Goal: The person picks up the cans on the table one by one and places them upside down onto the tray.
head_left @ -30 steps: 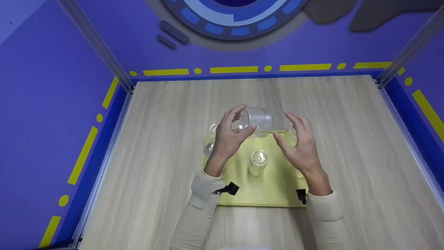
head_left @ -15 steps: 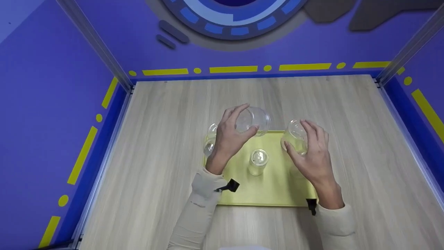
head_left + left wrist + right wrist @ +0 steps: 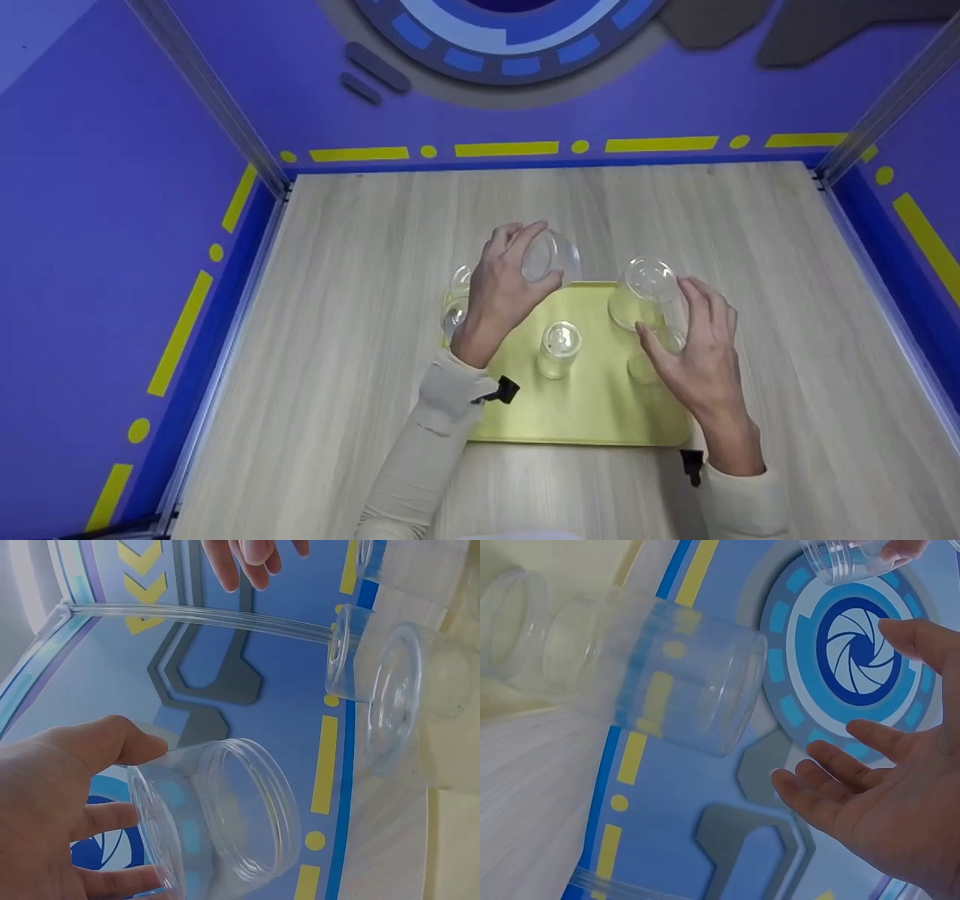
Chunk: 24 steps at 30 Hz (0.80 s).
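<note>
Above the back edge of the yellow tray (image 3: pixel 577 431), my left hand (image 3: pixel 506 289) grips a clear plastic jar (image 3: pixel 566 259) between thumb and fingers. The left wrist view shows this jar (image 3: pixel 225 817) tilted, its threaded mouth pointing away from the palm. My right hand (image 3: pixel 705 360) is spread just right of a large clear jar (image 3: pixel 634 307), which stands bottom up at the tray's back right. In the right wrist view its fingers (image 3: pixel 821 772) are apart from that jar (image 3: pixel 697 682) and hold nothing.
A small clear jar (image 3: pixel 559 352) stands bottom up mid-tray. Another clear jar (image 3: pixel 649 367) is partly hidden by my right hand. More clear containers (image 3: pixel 454 315) stand at the tray's left, partly behind my left hand. Blue panels enclose the wooden table (image 3: pixel 337 300).
My right hand has moved right and nearer the person, uncovering the large jar at the back right. My left hand has turned slightly, tilting its jar.
</note>
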### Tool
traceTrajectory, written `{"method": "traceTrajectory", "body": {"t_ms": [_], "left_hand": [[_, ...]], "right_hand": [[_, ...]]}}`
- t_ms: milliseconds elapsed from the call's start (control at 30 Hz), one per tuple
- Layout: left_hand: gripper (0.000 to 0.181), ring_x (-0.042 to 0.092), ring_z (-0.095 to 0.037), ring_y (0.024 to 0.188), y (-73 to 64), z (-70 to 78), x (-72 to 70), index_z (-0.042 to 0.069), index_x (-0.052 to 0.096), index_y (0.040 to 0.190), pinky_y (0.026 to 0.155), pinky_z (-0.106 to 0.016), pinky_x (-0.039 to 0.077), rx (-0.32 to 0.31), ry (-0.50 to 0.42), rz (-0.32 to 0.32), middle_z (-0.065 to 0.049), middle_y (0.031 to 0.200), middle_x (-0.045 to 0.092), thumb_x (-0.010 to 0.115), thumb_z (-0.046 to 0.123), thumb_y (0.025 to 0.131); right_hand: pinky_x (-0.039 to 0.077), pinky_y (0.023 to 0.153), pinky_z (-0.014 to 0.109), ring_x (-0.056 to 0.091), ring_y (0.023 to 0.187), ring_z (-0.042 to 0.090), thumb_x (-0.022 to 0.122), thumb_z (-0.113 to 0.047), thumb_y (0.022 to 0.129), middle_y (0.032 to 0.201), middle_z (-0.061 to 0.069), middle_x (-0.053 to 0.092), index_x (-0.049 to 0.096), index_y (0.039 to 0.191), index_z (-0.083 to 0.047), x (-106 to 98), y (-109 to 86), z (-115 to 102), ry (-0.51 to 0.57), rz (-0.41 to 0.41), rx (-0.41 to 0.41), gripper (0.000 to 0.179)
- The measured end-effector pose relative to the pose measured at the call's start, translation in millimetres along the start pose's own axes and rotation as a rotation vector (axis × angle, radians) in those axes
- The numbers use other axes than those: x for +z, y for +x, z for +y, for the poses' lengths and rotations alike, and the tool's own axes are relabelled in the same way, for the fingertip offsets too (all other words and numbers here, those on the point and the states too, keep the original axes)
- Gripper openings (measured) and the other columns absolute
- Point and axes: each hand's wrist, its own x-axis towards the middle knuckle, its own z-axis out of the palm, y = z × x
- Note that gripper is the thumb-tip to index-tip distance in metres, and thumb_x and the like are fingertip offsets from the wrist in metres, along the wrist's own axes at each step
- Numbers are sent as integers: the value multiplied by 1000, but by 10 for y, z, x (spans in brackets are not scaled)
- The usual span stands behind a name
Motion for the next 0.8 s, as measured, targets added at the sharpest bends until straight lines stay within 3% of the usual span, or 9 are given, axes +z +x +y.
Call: {"method": "traceTrajectory", "body": {"t_ms": [333,533,800], "left_hand": [[65,61,-30,127,34,37,29,22,67,145,78,-42,60,-53,114,-82,-12,141,60,84,36,84],[64,63,-30,124,58,58,58,23,67,145,71,-42,60,-45,164,-98,-12,143,61,82,37,85],[62,62,-30,125,96,98,103,26,68,144,72,-45,60,-55,197,-117,-10,143,61,81,40,85]], "right_hand": [[41,100,68,42,131,52,86,-16,84,148,31,48,47,150,10,-109,-144,51,-24,-19,47,81],[37,102,69,41,131,55,89,-17,82,148,32,48,46,150,11,-165,-209,115,-52,-39,60,85],[37,100,69,40,130,56,91,-15,80,145,35,48,45,150,12,-249,-313,161,-89,-86,113,88]]}}
